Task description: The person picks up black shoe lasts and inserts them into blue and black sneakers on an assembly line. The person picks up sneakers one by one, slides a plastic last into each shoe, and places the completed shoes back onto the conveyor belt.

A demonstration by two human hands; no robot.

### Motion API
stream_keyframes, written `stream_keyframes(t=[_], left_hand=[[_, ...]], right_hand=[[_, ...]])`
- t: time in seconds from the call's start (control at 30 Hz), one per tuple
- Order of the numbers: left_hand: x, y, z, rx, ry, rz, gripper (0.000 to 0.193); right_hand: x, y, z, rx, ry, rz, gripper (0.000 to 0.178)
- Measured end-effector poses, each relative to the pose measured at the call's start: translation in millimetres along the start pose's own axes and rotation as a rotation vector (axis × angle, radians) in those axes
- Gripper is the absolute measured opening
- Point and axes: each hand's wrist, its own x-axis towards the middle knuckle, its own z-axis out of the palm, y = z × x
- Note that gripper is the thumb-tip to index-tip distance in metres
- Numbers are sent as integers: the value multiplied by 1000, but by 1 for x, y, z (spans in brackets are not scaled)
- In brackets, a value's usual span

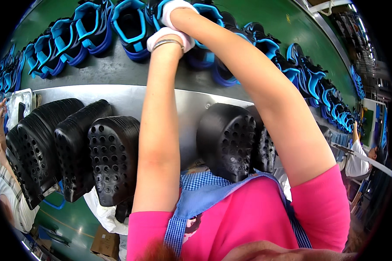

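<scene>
Both my arms stretch away from me to a row of black sneakers with bright blue linings and dark blue soles. My left hand (170, 38), in a white-and-pink glove with a metal bangle at the wrist, is over a sneaker (200, 56) partly covered by it. Just beyond, my gloved right hand (175, 12) is beside another sneaker (152, 15) at the picture's top edge. The fingers of both hands are hidden, so what they grip does not show. Left of them stands a separate sneaker (130, 30), its heel toward me.
Stacks of black moulded insoles with round hollows (113, 161) stand at my left, another such stack (231, 139) in front of me. A metal ledge (187, 104) borders the green line (270, 17). Co-workers sit at far left (13, 191) and far right (359, 161).
</scene>
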Motion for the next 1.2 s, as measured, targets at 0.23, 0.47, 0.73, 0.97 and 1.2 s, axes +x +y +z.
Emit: stream_keyframes(t=[0.23,0.47,0.73,0.97,1.2], left_hand=[[6,0,-7,-40,-1,-71,46],[-61,29,22,-210,974,305,34],[-58,35,46,-289,379,319,41],[-61,76,12,-344,253,493,53],[-51,83,70,-130,238,495,49]], right_hand=[[-121,35,-63,-14,140,-206,46],[-229,99,-50,-294,-166,-84,53],[-231,171,-22,-74,-247,-33,70],[-239,220,-19,11,-18,103,55],[-316,175,-48,-83,294,-104,42]])
